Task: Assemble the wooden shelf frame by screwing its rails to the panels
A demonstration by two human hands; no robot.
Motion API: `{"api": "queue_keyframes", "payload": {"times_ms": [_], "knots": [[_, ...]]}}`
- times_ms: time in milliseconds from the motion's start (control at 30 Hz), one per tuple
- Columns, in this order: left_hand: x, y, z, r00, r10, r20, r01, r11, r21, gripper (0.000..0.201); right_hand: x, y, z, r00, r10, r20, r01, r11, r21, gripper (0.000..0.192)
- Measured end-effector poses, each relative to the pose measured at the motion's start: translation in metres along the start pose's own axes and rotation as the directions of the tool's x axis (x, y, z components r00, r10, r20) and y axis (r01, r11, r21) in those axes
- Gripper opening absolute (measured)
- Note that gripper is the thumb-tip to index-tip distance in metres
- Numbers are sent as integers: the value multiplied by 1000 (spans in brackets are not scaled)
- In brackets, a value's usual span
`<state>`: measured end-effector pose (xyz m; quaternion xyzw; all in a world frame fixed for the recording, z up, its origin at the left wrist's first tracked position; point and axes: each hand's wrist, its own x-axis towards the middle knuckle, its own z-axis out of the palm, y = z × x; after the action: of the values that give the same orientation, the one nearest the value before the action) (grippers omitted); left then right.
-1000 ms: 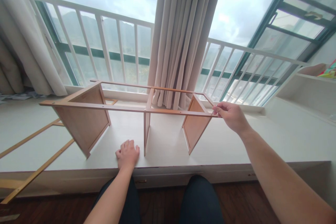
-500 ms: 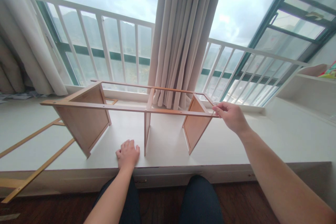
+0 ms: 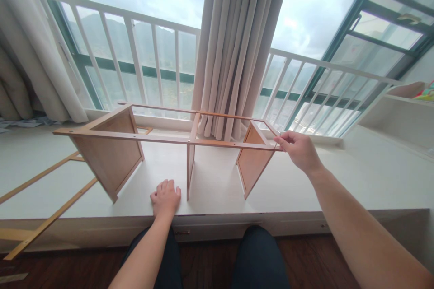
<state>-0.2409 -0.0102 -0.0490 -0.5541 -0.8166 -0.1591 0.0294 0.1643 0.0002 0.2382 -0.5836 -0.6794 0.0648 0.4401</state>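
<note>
A light wooden shelf frame (image 3: 162, 137) stands on the white window platform (image 3: 217, 185), with two side panels, a thin middle divider and long rails across its top. My right hand (image 3: 300, 150) pinches the right end of the near top rail. My left hand (image 3: 166, 197) rests flat on the platform near its front edge, just left of the middle divider, holding nothing.
Loose wooden frame strips (image 3: 50, 219) lie on the platform at the left. A beige curtain (image 3: 237, 49) hangs behind the frame, in front of a white window railing (image 3: 135, 54). A white shelf unit (image 3: 396, 117) sits at the right. My knees (image 3: 257, 257) are below the platform edge.
Nothing has visibly moved apart from a slight shift of the camera; both hands stay where they were.
</note>
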Motion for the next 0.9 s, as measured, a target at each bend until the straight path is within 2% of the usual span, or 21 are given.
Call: {"api": "queue_keyframes", "payload": {"times_ms": [900], "knots": [[0, 1, -1, 1000, -9, 2, 9, 1000, -13, 42, -2, -6, 8, 996, -12, -92, 9, 999, -34, 41]]}}
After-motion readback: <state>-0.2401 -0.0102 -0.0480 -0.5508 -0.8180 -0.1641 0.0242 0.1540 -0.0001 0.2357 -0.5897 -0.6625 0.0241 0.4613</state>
